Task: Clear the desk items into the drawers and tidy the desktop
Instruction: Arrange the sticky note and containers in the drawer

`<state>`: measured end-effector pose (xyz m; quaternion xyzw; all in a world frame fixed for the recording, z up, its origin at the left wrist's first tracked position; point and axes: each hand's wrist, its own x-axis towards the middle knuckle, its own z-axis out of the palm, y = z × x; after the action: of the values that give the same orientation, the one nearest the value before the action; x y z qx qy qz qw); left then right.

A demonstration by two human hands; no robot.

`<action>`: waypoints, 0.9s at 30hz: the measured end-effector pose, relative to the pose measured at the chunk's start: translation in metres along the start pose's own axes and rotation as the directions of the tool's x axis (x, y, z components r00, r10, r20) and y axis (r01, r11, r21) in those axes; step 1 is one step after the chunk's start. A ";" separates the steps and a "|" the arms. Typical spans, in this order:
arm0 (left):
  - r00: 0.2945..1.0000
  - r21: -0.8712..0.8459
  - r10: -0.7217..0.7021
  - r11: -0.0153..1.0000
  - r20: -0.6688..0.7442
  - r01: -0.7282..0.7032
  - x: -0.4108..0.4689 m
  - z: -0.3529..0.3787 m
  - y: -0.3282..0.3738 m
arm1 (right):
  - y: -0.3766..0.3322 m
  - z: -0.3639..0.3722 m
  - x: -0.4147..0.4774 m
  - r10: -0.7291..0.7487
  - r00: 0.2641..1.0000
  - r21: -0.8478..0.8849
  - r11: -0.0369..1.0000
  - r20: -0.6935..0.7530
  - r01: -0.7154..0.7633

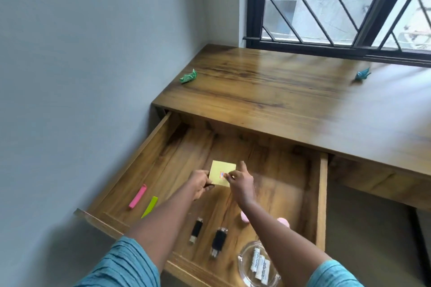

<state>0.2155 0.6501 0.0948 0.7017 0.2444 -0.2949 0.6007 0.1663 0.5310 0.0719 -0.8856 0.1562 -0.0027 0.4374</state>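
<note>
A wooden drawer (323, 193) stands pulled out below the desk (291, 100). Both my hands reach into it and hold a yellow sticky-note pad (221, 170) just above the drawer floor. My left hand (200, 184) pinches its left edge. My right hand (240, 182) grips its right edge with the index finger pointing out. Inside the drawer lie a pink strip (138, 196), a green strip (150, 206), two black spools (196, 229), pink round pieces (283, 221) partly hidden by my right arm, and a glass dish (247, 261) holding white tubes.
On the desktop sit a green folded paper figure (188, 76) at the far left and a teal one (362, 74) near the barred window (338, 7). A grey wall (81, 65) runs close along the drawer's left side.
</note>
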 end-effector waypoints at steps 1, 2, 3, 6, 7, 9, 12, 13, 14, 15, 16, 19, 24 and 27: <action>1.000 0.033 -0.016 0.999 0.001 0.016 0.002 -0.004 -0.009 | 0.000 0.008 -0.005 0.081 0.997 0.030 0.996 0.012 -0.082; 1.000 0.078 -0.028 0.997 -0.004 0.029 0.004 -0.007 -0.018 | 0.003 0.013 -0.008 0.142 0.990 0.046 0.989 0.017 -0.143; 0.999 0.125 -0.039 0.991 -0.010 0.040 0.004 -0.011 -0.027 | 0.004 0.018 -0.011 0.201 0.979 0.059 0.978 0.029 -0.202; 0.999 0.238 -0.038 0.970 -0.019 0.041 0.009 -0.018 -0.048 | 0.009 0.025 -0.016 0.277 0.960 0.036 0.960 0.051 -0.279; 0.999 0.310 -0.006 0.951 -0.033 0.016 0.009 -0.019 -0.052 | 0.009 0.027 -0.018 0.284 0.957 0.025 0.958 0.058 -0.286; 0.994 0.478 0.095 0.876 -0.056 -0.057 0.005 -0.020 -0.057 | 0.010 0.033 -0.021 0.291 0.954 0.006 0.956 0.066 -0.293; 0.981 0.610 0.189 0.784 -0.052 -0.119 0.005 -0.020 -0.061 | 0.010 0.041 -0.020 0.296 0.954 -0.021 0.955 0.049 -0.295; 0.976 0.649 0.214 0.749 -0.049 -0.132 0.007 -0.020 -0.064 | 0.010 0.043 -0.020 0.301 0.952 -0.040 0.953 0.045 -0.300; 0.971 0.680 0.233 0.719 -0.045 -0.141 0.009 -0.021 -0.066 | 0.011 0.045 -0.020 0.305 0.952 -0.055 0.952 0.038 -0.303; 0.966 0.704 0.256 0.693 -0.041 -0.154 0.012 -0.022 -0.068 | 0.011 0.048 -0.021 0.310 0.950 -0.067 0.949 0.031 -0.308; 0.961 0.724 0.273 0.670 -0.038 -0.162 0.014 -0.024 -0.071 | 0.012 0.050 -0.022 0.315 0.949 -0.076 0.947 0.022 -0.313; 0.947 0.752 0.319 0.631 -0.028 -0.190 0.018 -0.027 -0.075 | 0.013 0.055 -0.028 0.316 0.949 -0.091 0.944 -0.013 -0.316; 0.884 0.791 0.455 0.499 0.106 -0.352 0.010 -0.043 -0.075 | 0.008 0.053 -0.045 0.218 0.972 -0.200 0.952 -0.093 -0.232; 0.790 0.782 0.546 0.348 0.279 -0.517 -0.003 -0.061 -0.074 | -0.004 0.047 -0.063 0.043 0.999 -0.306 0.951 0.031 -0.032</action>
<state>0.1692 0.7224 0.0510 0.9423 -0.1559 -0.1518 0.2546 0.1146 0.5870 0.0544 -0.9393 0.1633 0.0464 0.2980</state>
